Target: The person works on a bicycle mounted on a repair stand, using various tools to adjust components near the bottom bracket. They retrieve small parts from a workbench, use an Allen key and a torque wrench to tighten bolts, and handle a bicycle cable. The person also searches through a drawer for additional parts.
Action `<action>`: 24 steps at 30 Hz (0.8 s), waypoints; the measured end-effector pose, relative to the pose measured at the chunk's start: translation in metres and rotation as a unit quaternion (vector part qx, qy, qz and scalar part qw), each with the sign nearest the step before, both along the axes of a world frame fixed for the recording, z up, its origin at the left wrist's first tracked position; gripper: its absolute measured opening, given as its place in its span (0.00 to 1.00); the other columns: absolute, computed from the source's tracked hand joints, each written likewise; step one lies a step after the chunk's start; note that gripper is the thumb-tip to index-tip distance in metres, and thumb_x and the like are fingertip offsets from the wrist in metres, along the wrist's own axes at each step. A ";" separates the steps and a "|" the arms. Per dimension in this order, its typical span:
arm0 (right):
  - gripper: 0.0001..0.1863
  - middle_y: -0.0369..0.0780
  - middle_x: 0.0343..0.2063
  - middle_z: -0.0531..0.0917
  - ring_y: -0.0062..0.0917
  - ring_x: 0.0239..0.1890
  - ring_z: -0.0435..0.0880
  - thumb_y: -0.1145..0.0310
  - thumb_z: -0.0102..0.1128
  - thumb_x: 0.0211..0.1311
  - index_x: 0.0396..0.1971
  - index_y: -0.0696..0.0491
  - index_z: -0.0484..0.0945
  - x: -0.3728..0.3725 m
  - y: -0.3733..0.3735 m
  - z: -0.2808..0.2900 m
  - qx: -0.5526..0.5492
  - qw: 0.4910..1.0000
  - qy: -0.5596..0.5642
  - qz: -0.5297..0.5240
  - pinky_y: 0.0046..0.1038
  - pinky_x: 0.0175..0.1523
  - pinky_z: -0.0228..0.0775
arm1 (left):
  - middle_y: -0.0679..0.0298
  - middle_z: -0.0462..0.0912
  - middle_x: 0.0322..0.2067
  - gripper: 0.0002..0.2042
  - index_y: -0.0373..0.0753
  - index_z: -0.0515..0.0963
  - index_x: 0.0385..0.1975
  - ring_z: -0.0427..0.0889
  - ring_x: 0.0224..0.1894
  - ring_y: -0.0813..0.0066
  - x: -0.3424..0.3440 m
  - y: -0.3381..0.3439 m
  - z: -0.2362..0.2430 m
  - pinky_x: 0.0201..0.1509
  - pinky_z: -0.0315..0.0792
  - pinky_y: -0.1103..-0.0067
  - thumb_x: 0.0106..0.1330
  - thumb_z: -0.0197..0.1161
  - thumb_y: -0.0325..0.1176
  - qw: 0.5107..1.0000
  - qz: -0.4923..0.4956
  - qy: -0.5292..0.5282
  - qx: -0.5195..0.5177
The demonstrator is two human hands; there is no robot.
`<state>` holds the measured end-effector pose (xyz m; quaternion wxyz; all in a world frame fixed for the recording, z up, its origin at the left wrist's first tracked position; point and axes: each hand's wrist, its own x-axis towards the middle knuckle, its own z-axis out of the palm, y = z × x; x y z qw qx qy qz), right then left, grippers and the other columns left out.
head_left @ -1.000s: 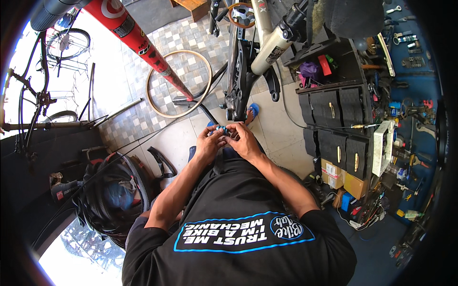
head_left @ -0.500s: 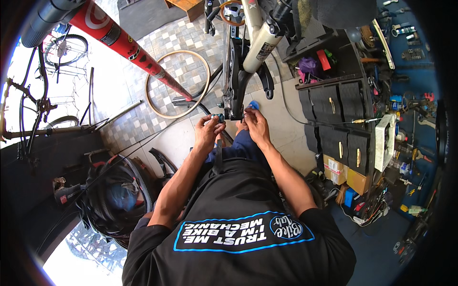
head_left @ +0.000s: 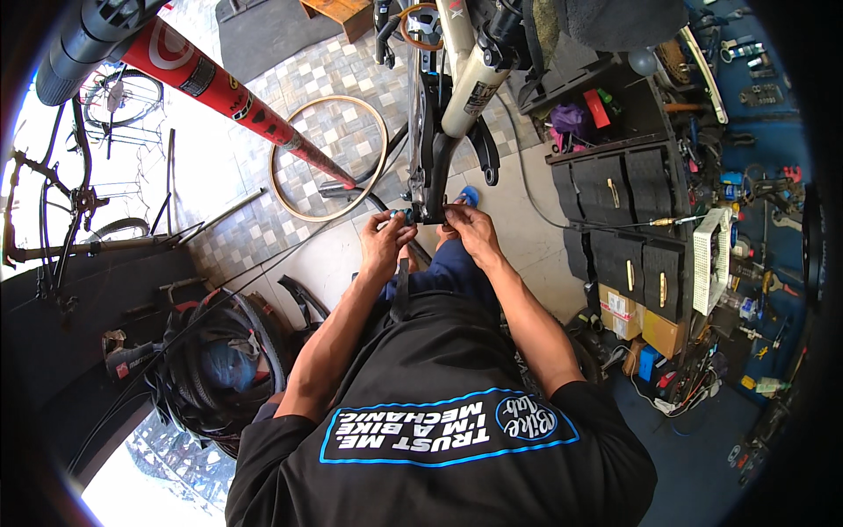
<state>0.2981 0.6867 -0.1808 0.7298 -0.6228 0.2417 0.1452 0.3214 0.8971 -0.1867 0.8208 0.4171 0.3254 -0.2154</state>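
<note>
A bicycle frame (head_left: 465,105) with a pale, silvery tube and dark lower parts hangs in front of me, its dark lower end (head_left: 429,206) between my two hands. My left hand (head_left: 385,243) pinches a small bluish round part (head_left: 405,216) against or right beside the left side of that end. On the opposite side my right hand (head_left: 474,230) has its thumb and fingers closed at the frame's edge. Whatever those right fingertips hold, if anything, is hidden.
A red stand post (head_left: 237,101) slants down at the left, close to a bare wheel rim (head_left: 274,167) on the floor. Tyres (head_left: 189,351) are heaped at lower left. A dark drawer cabinet (head_left: 615,193) and a tool wall (head_left: 764,255) flank the right. A cable (head_left: 527,184) curves across.
The left hand has brought the bluish part slightly closer to the frame's end. The right fingers have shifted a little on their side, and the view has moved slightly.
</note>
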 end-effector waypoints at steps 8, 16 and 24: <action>0.10 0.37 0.33 0.86 0.22 0.32 0.88 0.67 0.63 0.74 0.43 0.60 0.81 -0.001 0.004 -0.009 -0.017 1.000 0.008 -0.023 0.21 0.38 0.81 | 0.55 0.81 0.38 0.18 0.32 0.68 0.52 0.87 0.35 0.66 0.000 -0.005 0.002 0.42 0.87 0.75 0.70 0.69 0.29 0.999 -0.015 -0.013 0.035; 0.09 0.37 0.33 0.87 0.22 0.33 0.89 0.68 0.62 0.74 0.42 0.59 0.81 -0.004 0.007 -0.009 -0.020 0.999 0.006 -0.036 0.22 0.38 0.81 | 0.55 0.80 0.40 0.19 0.29 0.68 0.53 0.86 0.36 0.68 -0.004 -0.015 0.003 0.44 0.86 0.74 0.70 0.69 0.30 0.995 -0.028 -0.046 0.085; 0.09 0.38 0.32 0.87 0.21 0.32 0.88 0.68 0.61 0.75 0.42 0.59 0.81 -0.004 0.010 -0.002 -0.051 0.998 -0.006 -0.034 0.24 0.39 0.81 | 0.57 0.77 0.41 0.18 0.30 0.70 0.49 0.85 0.37 0.68 -0.006 -0.019 0.004 0.46 0.87 0.71 0.69 0.71 0.30 0.991 -0.019 -0.068 0.114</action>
